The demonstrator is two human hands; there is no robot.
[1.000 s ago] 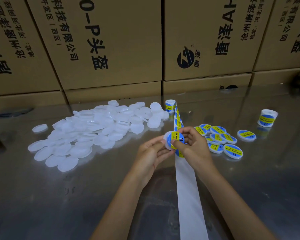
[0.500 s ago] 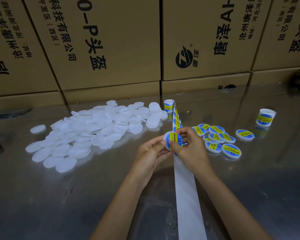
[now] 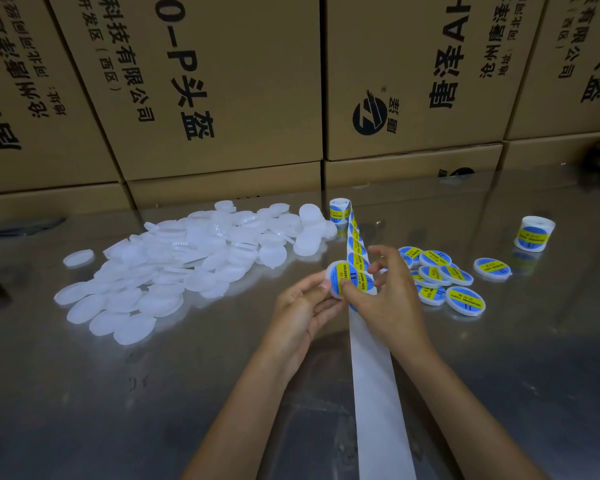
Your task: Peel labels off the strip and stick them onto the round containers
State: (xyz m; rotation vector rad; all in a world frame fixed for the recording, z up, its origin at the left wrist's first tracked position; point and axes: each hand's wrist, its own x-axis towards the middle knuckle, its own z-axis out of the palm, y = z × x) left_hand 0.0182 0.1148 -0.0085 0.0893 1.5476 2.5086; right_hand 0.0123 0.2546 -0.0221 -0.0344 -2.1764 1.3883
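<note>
My left hand [image 3: 303, 308] holds a white round container [image 3: 343, 277] by its edge, tilted toward me, with a blue-and-yellow label on its face. My right hand [image 3: 385, 292] presses its thumb on that label while the other fingers spread above it. A white backing strip [image 3: 374, 393] runs from the near edge under my right hand up to a small label roll [image 3: 339, 210]; blue labels remain on its far part. A heap of unlabelled white containers [image 3: 174, 268] lies to the left. Several labelled containers [image 3: 444, 277] lie to the right.
A second label roll [image 3: 534, 233] stands at the far right of the shiny metal table [image 3: 153, 393]. One labelled container [image 3: 492, 268] lies apart near it. Stacked cardboard boxes [image 3: 222, 88] wall off the back edge.
My right hand's fingers have lifted and spread, leaving the thumb pressing the label down. The container has turned slightly in my left hand.
</note>
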